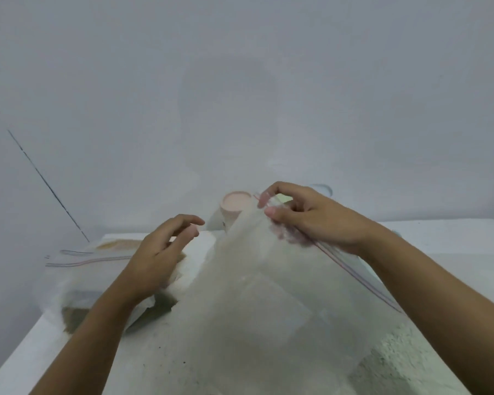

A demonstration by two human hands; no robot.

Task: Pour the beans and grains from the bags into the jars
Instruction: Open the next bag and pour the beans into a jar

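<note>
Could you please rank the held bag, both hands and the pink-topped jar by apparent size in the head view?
1. held bag, nearest the camera
2. left hand and right hand, about alike
3. pink-topped jar, farther back, partly hidden by the bag

Left grip [157, 252] hovers loosely curled; right grip [311, 220] pinches, thumb against forefinger.

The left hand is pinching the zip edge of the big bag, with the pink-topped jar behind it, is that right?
No. The head view shows the right hand pinching the zip edge of the big bag; the left hand holds nothing. The pink-topped jar is behind it, as you said.
</note>
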